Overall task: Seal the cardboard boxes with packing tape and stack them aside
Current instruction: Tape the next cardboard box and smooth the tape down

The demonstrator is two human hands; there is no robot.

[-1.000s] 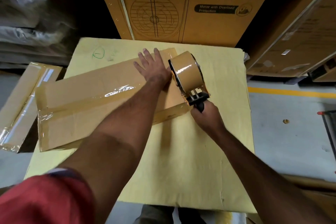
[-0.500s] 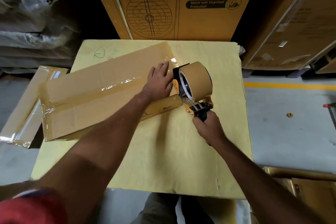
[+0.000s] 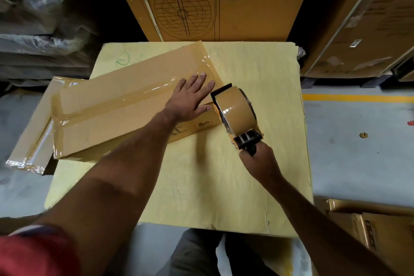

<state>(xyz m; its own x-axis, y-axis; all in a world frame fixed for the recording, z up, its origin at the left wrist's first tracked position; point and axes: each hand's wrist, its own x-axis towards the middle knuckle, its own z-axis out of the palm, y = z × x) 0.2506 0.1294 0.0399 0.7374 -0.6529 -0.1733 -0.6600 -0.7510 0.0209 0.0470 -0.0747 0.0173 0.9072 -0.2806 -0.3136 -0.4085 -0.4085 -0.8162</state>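
**Flat box under the palm, tape gun at its end**

Grey warehouse floor point(image 3: 358, 141) is showing around a desk point(image 3: 212, 186) that is wearing a pale yellow covering, with a yellow line point(image 3: 358, 97) running across the floor at 3 o'clock. Behind the desk, at 12 o'clock, a tall printed carton point(image 3: 224, 2) with a fan drawing is standing upright. A long, flat cardboard box point(image 3: 116, 114) is lying slantwise over the desk's 10 o'clock part, its left end reaching past the desk edge, with glossy tape running along its top seam and wrapping its left end. The left hand point(image 3: 190, 98) is lying flat on the box's right end, fingers spread and holding nothing, palm pressing down. The right hand point(image 3: 259, 163) is sitting at about 3 o'clock from desk centre, fingers wrapped tight around the black handle of the tape dispenser point(image 3: 237, 116), whose brown roll is touching the right end of the box, just beside the left fingertips. At 9 o'clock, off the desk and lower, a second taped box point(image 3: 31, 136) is lying partly under the first. More cardboard is showing at 4 o'clock, and a red sleeve point(image 3: 33, 251) at 7 o'clock.
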